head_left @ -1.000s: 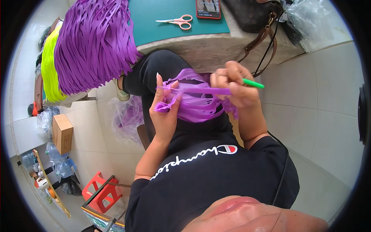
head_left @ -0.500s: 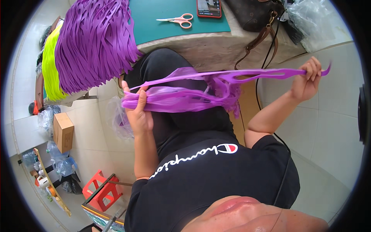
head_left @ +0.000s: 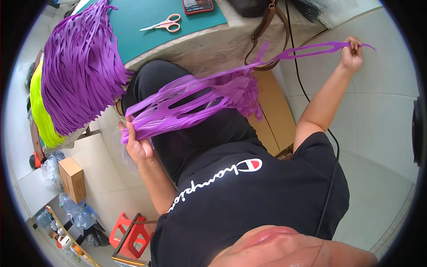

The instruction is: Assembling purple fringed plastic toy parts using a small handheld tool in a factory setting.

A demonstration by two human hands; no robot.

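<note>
My left hand [head_left: 140,146] is closed on the end of a bunch of thin, stretchy purple straps [head_left: 175,116] with long slots cut in them. The bunch lies across my black-trousered lap, its far end gathered loosely over my right thigh. Up at the far right, my right hand [head_left: 352,55] pinches one purple strap [head_left: 291,53], pulled out taut from the bunch; its thin tip pokes out past the fingers. A thick heap of similar purple straps [head_left: 80,71] hangs over the table edge at the left, with bright yellow-green strands [head_left: 42,107] beside it.
On the table's green mat [head_left: 129,42] lie pink-handled scissors [head_left: 167,23] and a red-cased phone [head_left: 198,6]. A brown bag strap [head_left: 266,26] and a black cable [head_left: 297,66] hang at the right. Cardboard [head_left: 271,111], a box [head_left: 72,178] and a red stool [head_left: 130,236] stand lower.
My right hand has moved up and away, drawing the strap farther from the bunch. My left hand has moved lower and left with the bunch, and the view has shifted.
</note>
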